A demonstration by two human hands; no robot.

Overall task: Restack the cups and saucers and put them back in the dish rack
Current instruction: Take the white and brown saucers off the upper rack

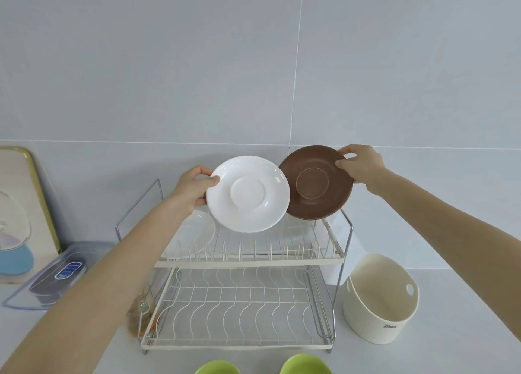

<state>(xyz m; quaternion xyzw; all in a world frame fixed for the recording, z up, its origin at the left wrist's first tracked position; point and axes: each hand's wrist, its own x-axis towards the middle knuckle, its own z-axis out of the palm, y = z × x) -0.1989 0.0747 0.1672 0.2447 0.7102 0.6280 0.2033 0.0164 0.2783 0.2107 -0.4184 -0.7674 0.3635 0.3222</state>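
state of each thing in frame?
White saucer: held over the upper rack by left hand.
Brown saucer: held by right hand.
Third saucer: standing in upper rack.
Lower rack: no dishes visible.
Tub: empty.

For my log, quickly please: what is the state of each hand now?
Left hand: closed, gripping the white saucer by its rim.
Right hand: closed, pinching the brown saucer by its rim.
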